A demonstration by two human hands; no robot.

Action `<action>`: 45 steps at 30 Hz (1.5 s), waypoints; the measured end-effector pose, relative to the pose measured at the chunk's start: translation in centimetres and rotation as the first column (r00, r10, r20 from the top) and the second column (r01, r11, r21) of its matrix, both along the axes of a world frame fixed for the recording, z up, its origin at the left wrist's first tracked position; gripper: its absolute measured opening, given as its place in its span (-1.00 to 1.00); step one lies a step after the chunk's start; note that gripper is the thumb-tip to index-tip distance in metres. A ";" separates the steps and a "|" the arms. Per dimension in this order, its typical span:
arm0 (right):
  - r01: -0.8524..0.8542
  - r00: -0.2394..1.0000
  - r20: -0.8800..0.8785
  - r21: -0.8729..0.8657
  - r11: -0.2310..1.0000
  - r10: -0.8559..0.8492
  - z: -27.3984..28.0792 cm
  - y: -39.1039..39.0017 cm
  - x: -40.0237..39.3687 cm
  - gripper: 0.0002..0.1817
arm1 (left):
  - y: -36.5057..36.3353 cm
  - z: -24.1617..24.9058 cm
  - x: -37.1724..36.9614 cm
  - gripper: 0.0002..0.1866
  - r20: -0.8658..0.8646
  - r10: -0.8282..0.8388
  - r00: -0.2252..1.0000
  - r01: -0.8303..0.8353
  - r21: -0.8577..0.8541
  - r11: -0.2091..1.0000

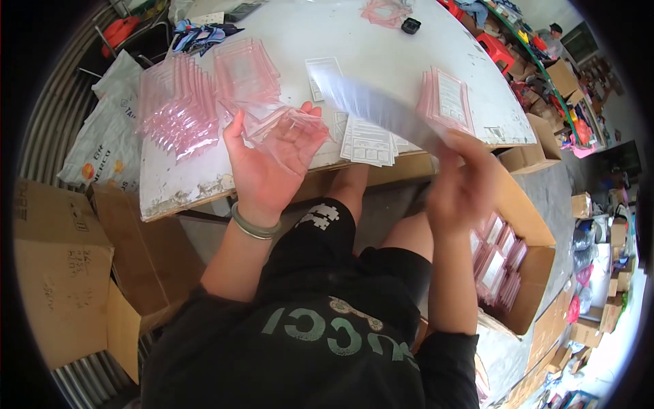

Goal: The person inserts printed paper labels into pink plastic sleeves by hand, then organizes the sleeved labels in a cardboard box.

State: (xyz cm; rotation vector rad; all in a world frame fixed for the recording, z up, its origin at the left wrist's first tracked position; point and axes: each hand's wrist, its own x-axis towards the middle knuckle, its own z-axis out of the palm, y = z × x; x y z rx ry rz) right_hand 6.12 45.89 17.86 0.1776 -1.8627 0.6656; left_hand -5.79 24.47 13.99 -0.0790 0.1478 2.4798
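My left hand (272, 167) is palm up near the table's front edge, thumb and fingers around a clear pink plastic pouch (262, 126). In my right hand (463, 180) is a white paper sheet (381, 109), gripped at one end and blurred by motion. The sheet reaches left over a pile of printed sheets (368, 144). Beyond the pouch in my left hand, a fanned stack of pink-edged pouches (178, 102) lies beside another pouch stack (246, 71). To the right is a small pile of pouches with printed sheets inside (446, 99).
An open cardboard box (538, 286) stands at my right, holding several filled pouches (494, 262). Cardboard boxes (61, 266) and a white sack (102, 129) are at my left. A small black object (411, 26) sits on the white table (354, 41). A person (550, 41) is in the background.
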 end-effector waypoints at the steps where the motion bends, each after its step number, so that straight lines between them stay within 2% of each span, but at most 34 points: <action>1: -0.114 0.990 -0.100 -0.189 0.975 0.097 1.2 -1.1 1.3 -0.70 | -0.2 -0.1 -0.1 -0.13 -0.011 -0.023 1.000 0.023 0.029 0.999; 2: -0.256 0.965 -0.093 -0.158 0.954 0.244 2.5 -1.6 2.5 -0.68 | -0.3 -0.2 -0.2 -0.12 -0.023 -0.047 0.999 0.049 0.059 0.997; 3: -0.305 0.952 -0.039 -0.064 0.950 0.303 3.1 -1.6 3.3 -0.67 | -0.3 -0.2 -0.3 -0.10 -0.039 -0.074 0.996 0.078 0.090 0.993; 4: -0.361 0.933 0.019 0.025 0.932 0.361 3.8 -1.7 4.1 -0.67 | 0.0 0.1 -0.1 -0.06 -0.075 -0.050 0.996 0.051 0.010 0.999; 5: -0.336 0.940 0.117 0.180 0.924 0.319 4.0 -1.6 4.4 -0.68 | 0.4 0.7 0.3 -0.01 -0.113 -0.030 0.993 0.022 -0.067 0.998; 6: -0.281 0.960 0.067 0.247 0.927 0.273 3.4 -1.8 4.0 -0.73 | 0.7 0.9 0.5 0.05 -0.151 -0.012 0.988 -0.009 -0.143 0.990; 8: -0.211 0.977 0.046 0.376 0.902 0.209 3.9 -1.8 4.0 -0.71 | 0.2 -0.3 0.0 0.04 -0.108 -0.127 0.986 0.143 0.153 0.978; 9: -0.200 0.979 0.050 0.393 0.898 0.196 4.2 -1.8 4.5 -0.70 | 0.0 -0.9 -0.2 0.04 -0.100 -0.186 0.977 0.208 0.296 0.932; 10: -0.189 0.982 0.054 0.409 0.892 0.184 4.5 -1.8 4.9 -0.69 | 0.0 -1.1 -0.2 0.01 -0.236 -0.175 0.956 0.237 0.264 0.935; 13: -0.150 0.988 0.094 0.457 0.877 0.120 5.4 -1.8 6.0 -0.70 | 0.5 0.0 0.2 0.01 -0.193 -0.041 0.980 0.022 -0.098 0.995; 16: -0.107 0.993 0.103 0.537 0.837 0.061 5.6 -2.1 6.0 -0.71 | 1.0 1.1 0.8 -0.01 -0.145 -0.002 0.989 -0.019 -0.141 0.990; 22: -0.115 0.992 0.117 0.596 0.795 0.056 5.4 -3.0 5.4 -0.74 | 2.1 2.1 2.7 -0.03 -0.203 -0.001 0.979 -0.039 -0.192 0.981; 24: -0.128 0.987 0.153 0.604 0.786 0.043 4.6 -3.7 4.1 -0.74 | 2.7 1.5 3.6 -0.03 -0.238 -0.068 0.969 0.054 -0.065 0.996; 25: -0.082 0.990 0.144 0.606 0.791 -0.007 4.0 -4.2 3.7 -0.72 | 3.0 1.2 4.0 -0.03 -0.262 -0.097 0.960 0.100 -0.002 0.995; 27: 0.008 0.988 0.119 0.613 0.790 -0.102 3.1 -4.8 2.8 -0.67 | 3.5 1.1 4.5 -0.03 -0.305 -0.070 0.950 0.041 -0.100 0.994; 28: 0.040 0.981 0.126 0.605 0.795 -0.146 3.1 -5.1 2.8 -0.73 | 3.5 0.9 4.8 -0.02 -0.325 -0.048 0.944 -0.002 -0.154 0.988; 29: 0.040 0.972 0.148 0.656 0.754 -0.180 3.5 -5.1 2.7 -0.74 | 3.5 0.7 5.1 -0.01 -0.343 -0.029 0.939 -0.046 -0.209 0.977; 32: 0.022 0.943 0.196 0.770 0.638 -0.270 4.5 -5.3 2.5 -0.79 | 3.7 0.3 6.8 -0.13 -0.358 -0.122 0.926 0.097 -0.087 0.991; 34: 0.004 0.940 0.189 0.824 0.566 -0.283 4.0 -5.6 1.7 -0.81 | 3.6 -0.8 6.3 -0.11 -0.340 -0.110 0.934 0.079 -0.102 0.992; 35: -0.092 0.941 0.279 0.754 0.651 -0.191 4.2 -5.3 1.9 -0.79 | 3.5 -1.2 5.9 -0.10 -0.333 -0.099 0.938 0.067 -0.108 0.992; 37: -0.301 0.903 0.429 0.565 0.768 0.039 4.7 -4.2 2.5 -0.76 | 2.8 -1.5 5.1 0.01 -0.428 -0.150 0.892 0.147 -0.039 0.988; 38: -0.424 0.881 0.396 0.424 0.800 0.258 4.6 -4.0 2.8 -0.63 | 2.3 -1.6 4.8 0.06 -0.471 -0.163 0.867 0.180 -0.010 0.984; 40: -0.351 0.889 0.408 0.310 0.884 0.210 5.1 -5.1 3.4 -0.56 | 2.7 -1.4 4.7 0.06 -0.435 -0.128 0.891 0.105 -0.077 0.991; 41: -0.286 0.903 0.409 0.337 0.897 0.134 4.2 -4.9 3.1 -0.52 | 3.1 -1.2 4.8 0.06 -0.420 -0.120 0.900 0.078 -0.115 0.990; 42: -0.222 0.910 0.410 0.365 0.904 0.058 3.4 -4.8 2.7 -0.48 | 3.4 -0.4 4.9 0.02 -0.479 -0.187 0.858 0.096 -0.208 0.973; 44: -0.188 0.906 0.420 0.269 0.945 0.061 1.2 -1.9 2.4 -0.47 | 4.0 1.2 5.0 -0.06 -0.568 -0.332 0.753 0.115 -0.383 0.917; 45: -0.180 0.899 0.433 0.224 0.958 0.068 0.7 0.0 2.5 -0.47 | 3.9 0.7 3.1 -0.15 -0.684 -0.346 0.642 -0.141 -0.549 0.824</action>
